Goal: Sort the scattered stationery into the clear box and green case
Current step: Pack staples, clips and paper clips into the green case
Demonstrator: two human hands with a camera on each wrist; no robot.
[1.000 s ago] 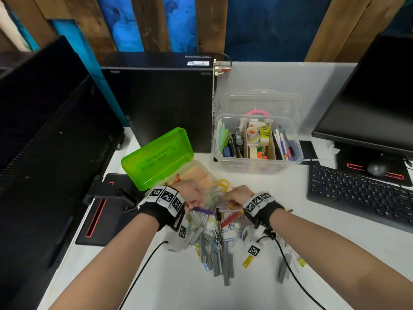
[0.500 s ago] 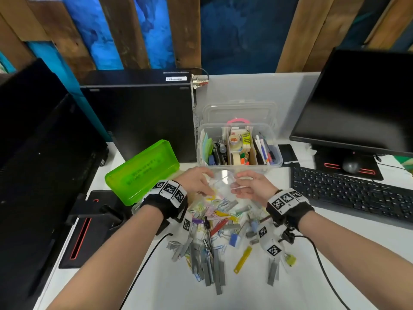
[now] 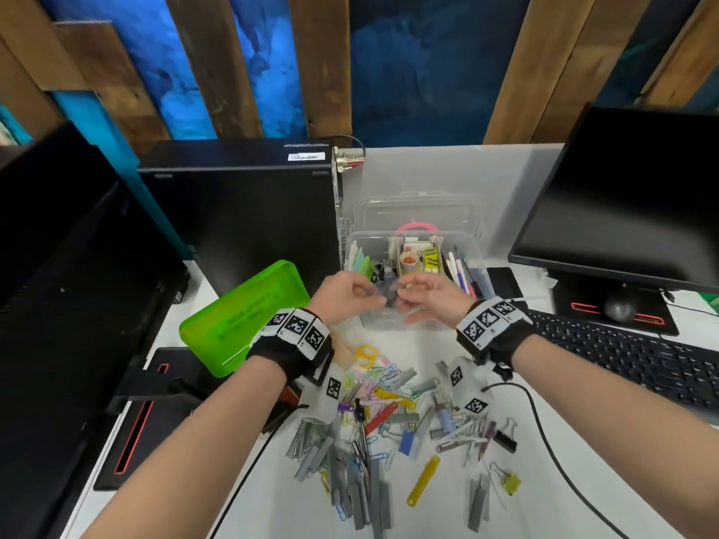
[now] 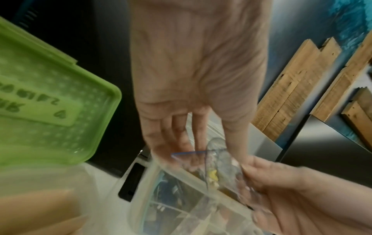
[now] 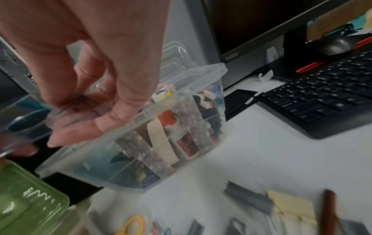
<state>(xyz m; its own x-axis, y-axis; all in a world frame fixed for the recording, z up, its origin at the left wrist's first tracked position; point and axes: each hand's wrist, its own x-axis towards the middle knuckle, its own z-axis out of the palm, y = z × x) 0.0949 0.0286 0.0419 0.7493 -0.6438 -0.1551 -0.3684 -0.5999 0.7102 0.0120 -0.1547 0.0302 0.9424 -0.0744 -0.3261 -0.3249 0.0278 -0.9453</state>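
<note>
A: Head view?
B: Left hand (image 3: 346,291) and right hand (image 3: 432,295) pinch 1 small clear bag (image 3: 383,295) between them, above the clear box (image 3: 472,243). The green case (image 3: 245,315) stands open at left; loose clips and staples (image 3: 373,429) lie on the desk nearer the person.
A: Left wrist view?
B: Fingers (image 4: 177,135) close on the bag's blue-lined edge (image 4: 189,153).
A: Right wrist view?
B: Thumb and fingers (image 5: 120,101) clamp the bag over the box (image 5: 181,76).

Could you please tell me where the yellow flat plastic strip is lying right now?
In the head view, the yellow strip lies on the white desk at the near edge of the clutter, just right of the grey staple strips.
</note>
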